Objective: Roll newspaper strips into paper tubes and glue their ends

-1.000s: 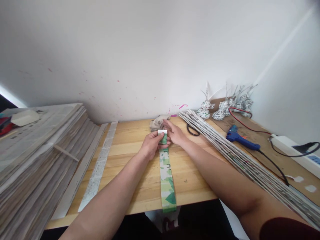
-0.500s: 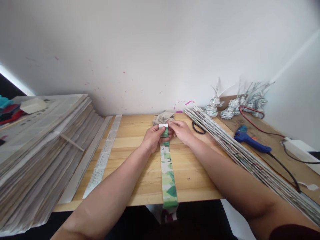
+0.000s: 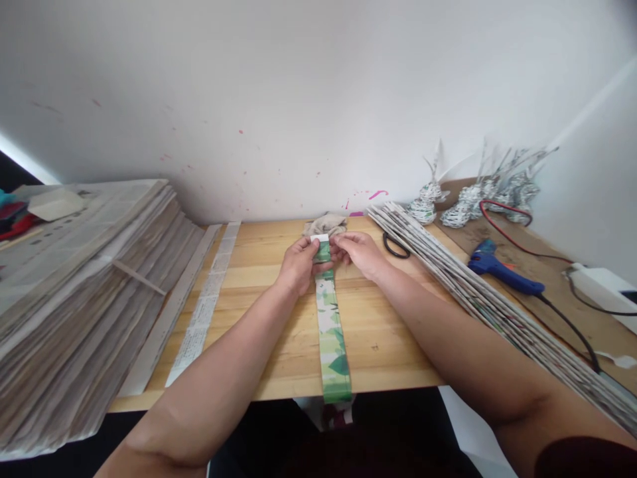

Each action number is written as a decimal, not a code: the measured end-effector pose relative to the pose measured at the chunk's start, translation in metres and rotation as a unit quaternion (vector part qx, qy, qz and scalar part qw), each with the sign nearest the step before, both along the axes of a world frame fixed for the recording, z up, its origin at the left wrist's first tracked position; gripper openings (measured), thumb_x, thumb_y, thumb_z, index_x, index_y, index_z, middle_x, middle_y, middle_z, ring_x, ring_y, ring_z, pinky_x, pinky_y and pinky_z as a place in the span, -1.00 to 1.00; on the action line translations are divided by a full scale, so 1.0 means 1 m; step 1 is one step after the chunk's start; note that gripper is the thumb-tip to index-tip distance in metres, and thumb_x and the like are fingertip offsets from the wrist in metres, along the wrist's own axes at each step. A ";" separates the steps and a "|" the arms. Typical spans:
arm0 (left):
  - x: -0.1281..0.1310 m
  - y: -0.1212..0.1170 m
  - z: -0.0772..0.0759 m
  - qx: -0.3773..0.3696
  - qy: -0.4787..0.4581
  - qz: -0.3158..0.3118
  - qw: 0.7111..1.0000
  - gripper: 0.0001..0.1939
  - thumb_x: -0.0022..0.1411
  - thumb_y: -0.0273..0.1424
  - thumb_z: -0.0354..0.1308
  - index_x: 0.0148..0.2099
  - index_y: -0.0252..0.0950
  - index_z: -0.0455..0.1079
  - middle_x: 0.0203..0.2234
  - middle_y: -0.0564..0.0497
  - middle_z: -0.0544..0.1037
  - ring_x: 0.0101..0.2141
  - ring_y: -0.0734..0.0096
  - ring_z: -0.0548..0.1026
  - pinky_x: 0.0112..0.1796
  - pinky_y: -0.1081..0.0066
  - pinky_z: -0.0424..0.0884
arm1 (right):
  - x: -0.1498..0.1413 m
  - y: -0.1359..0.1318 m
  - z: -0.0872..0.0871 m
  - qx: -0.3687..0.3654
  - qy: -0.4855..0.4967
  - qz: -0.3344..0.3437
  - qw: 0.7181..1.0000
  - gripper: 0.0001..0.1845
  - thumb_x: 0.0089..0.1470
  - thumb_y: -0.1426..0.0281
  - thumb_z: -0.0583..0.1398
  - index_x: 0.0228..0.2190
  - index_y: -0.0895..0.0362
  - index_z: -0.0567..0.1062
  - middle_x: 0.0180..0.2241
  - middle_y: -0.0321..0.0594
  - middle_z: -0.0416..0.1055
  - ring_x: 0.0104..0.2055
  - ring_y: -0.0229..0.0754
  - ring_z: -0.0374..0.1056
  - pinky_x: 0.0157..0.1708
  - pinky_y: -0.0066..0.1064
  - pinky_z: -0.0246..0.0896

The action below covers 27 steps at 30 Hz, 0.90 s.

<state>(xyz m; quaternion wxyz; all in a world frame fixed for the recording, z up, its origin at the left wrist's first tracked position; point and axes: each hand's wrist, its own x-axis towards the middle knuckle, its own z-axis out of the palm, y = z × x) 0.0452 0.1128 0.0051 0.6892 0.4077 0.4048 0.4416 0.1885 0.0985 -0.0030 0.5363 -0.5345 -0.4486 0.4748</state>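
A long green-and-white printed paper strip (image 3: 332, 332) runs from the middle of the wooden table (image 3: 279, 332) down over its front edge. Its far end shows a white band on top. My left hand (image 3: 298, 262) is closed on that far end, thumb lying over the strip and fingers beneath. My right hand (image 3: 361, 254) is at the strip's right edge, its thumb and fingertips pinched together there; whether paper lies between them is hard to see. Just behind both hands sits a crumpled beige cloth (image 3: 326, 224).
Left stands a tall stack of newspaper (image 3: 124, 279), with paper strips (image 3: 212, 299) beside it. To the right lie a bundle of rolled paper sticks (image 3: 462, 299), a black scissor handle (image 3: 395, 245), a blue glue gun (image 3: 505, 269) with its cord, a white power strip (image 3: 600, 285) and woven paper figures (image 3: 423, 202).
My right hand has shifted slightly away from the strip's far end, toward its right edge. The whole view has tilted a little. My left hand keeps its hold.
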 end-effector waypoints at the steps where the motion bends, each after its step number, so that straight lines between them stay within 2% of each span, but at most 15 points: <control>1: 0.000 0.000 0.000 0.003 0.002 0.001 1.000 -0.92 0.28 -0.46 0.09 -0.21 -0.35 0.39 -0.46 -0.04 0.58 -0.51 0.44 0.55 -0.50 0.47 0.50 | 0.000 0.000 0.001 0.002 -0.005 0.009 1.000 -0.82 -0.07 0.29 0.27 -0.46 0.16 0.54 -0.51 -0.22 0.49 -0.52 -0.23 0.38 -0.67 -0.50 0.01; 6: -0.001 -0.001 0.000 0.025 -0.002 -0.008 1.000 -0.90 0.26 -0.44 0.13 -0.18 -0.35 0.43 -0.43 -0.02 0.57 -0.49 0.43 0.56 -0.48 0.43 0.53 | 0.002 -0.002 -0.001 0.020 -0.023 0.059 0.998 -0.66 -0.07 0.13 0.30 -0.51 0.18 0.52 -0.55 -0.23 0.43 -0.52 -0.28 0.32 -0.64 -0.52 0.07; 11: -0.001 -0.001 0.000 0.025 -0.007 -0.022 0.999 -0.88 0.29 -0.45 0.10 -0.17 -0.35 0.42 -0.46 -0.03 0.57 -0.53 0.46 0.55 -0.50 0.47 0.51 | 0.002 -0.001 -0.004 0.009 0.034 0.084 0.996 -0.53 -0.12 -0.01 0.32 -0.45 0.17 0.52 -0.49 -0.22 0.43 -0.50 -0.29 0.31 -0.63 -0.52 0.16; 17: -0.001 0.000 -0.001 0.020 -0.016 -0.023 0.999 -0.88 0.30 -0.44 0.08 -0.17 -0.33 0.43 -0.49 0.01 0.56 -0.53 0.47 0.55 -0.46 0.47 0.53 | -0.001 -0.002 -0.005 0.018 0.029 0.091 0.995 -0.51 -0.17 -0.04 0.35 -0.47 0.15 0.50 -0.57 -0.30 0.36 -0.54 -0.33 0.27 -0.63 -0.54 0.19; 20: -0.001 -0.001 0.000 0.012 -0.011 -0.023 1.000 -0.84 0.30 -0.40 0.10 -0.12 -0.32 0.44 -0.47 0.00 0.57 -0.50 0.48 0.56 -0.40 0.47 0.54 | -0.003 -0.002 -0.008 0.031 0.017 0.076 0.997 -0.60 -0.16 0.06 0.38 -0.46 0.14 0.51 -0.62 -0.35 0.32 -0.58 -0.35 0.24 -0.63 -0.54 0.18; 23: 0.001 -0.001 -0.002 -0.006 -0.008 -0.040 0.999 -0.73 0.30 -0.29 0.11 -0.02 -0.30 0.43 -0.44 -0.03 0.59 -0.45 0.42 0.59 -0.36 0.43 0.55 | -0.005 -0.001 -0.010 0.034 0.045 0.046 0.997 -0.65 -0.16 0.14 0.39 -0.48 0.14 0.49 -0.60 -0.36 0.34 -0.60 -0.35 0.24 -0.66 -0.52 0.16; 27: -0.001 -0.001 -0.004 -0.006 -0.008 -0.101 0.995 -0.67 0.28 -0.23 0.14 0.03 -0.26 0.40 -0.38 -0.05 0.61 -0.37 0.34 0.61 -0.34 0.39 0.56 | -0.003 0.007 -0.014 0.049 0.105 -0.005 0.993 -0.63 -0.12 0.10 0.37 -0.45 0.12 0.44 -0.59 -0.39 0.33 -0.61 -0.34 0.24 -0.70 -0.51 0.08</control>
